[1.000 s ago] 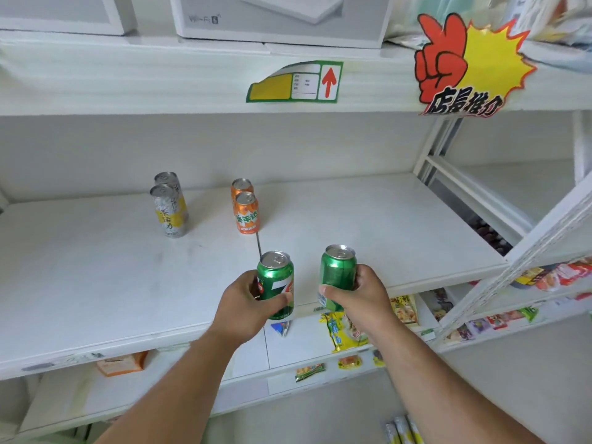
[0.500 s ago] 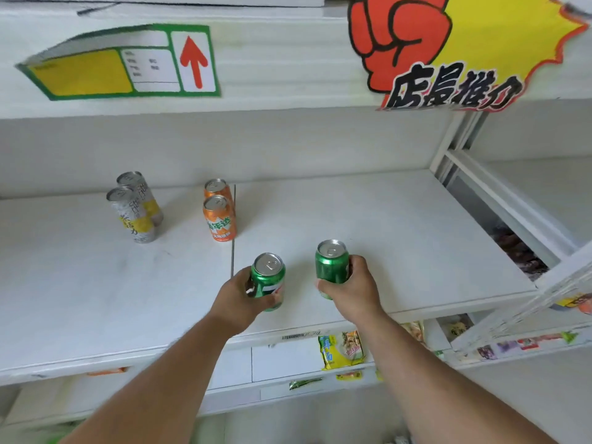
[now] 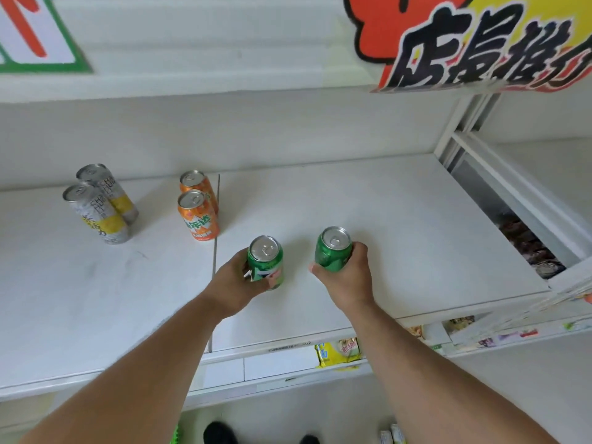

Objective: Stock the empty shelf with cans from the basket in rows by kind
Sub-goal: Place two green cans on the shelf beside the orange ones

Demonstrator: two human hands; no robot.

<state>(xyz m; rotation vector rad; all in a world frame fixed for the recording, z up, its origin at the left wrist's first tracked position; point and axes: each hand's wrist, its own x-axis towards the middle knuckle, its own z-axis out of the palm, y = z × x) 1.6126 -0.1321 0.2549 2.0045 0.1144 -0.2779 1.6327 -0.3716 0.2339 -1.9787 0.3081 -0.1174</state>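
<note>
On my feed, two tall silver-and-yellow cans (image 3: pixel 102 205) stand one behind the other at the far left of the white shelf (image 3: pixel 384 203), the rear one touching or nearly touching the front. To their right, near the seam between the shelf boards, two orange cans (image 3: pixel 198 208) stand in the same front-to-back file. Both pairs sit upright, well apart from each other.

Further right, I see the left forearm reaching up from the lower left, the wrist bent slightly inward. The left hand (image 3: pixel 237 280) wraps a green can with a white-and-pink label (image 3: pixel 266 262), thumb across the front and fingers curled behind; the can is upright, with its base at or just above the shelf board, and I cannot tell if it touches. Beside it, apart by a small gap, the right hand (image 3: pixel 346 277) grips a second green can (image 3: pixel 332 249) from its right side and below, thumb pointing left under it. That can leans a little to the left. The right forearm extends straight from the lower right.

Above the right end hangs a red-and-yellow promotional sign (image 3: pixel 480 43) on the upper shelf edge. Snack packets (image 3: pixel 339 352) show on the shelf below.
</note>
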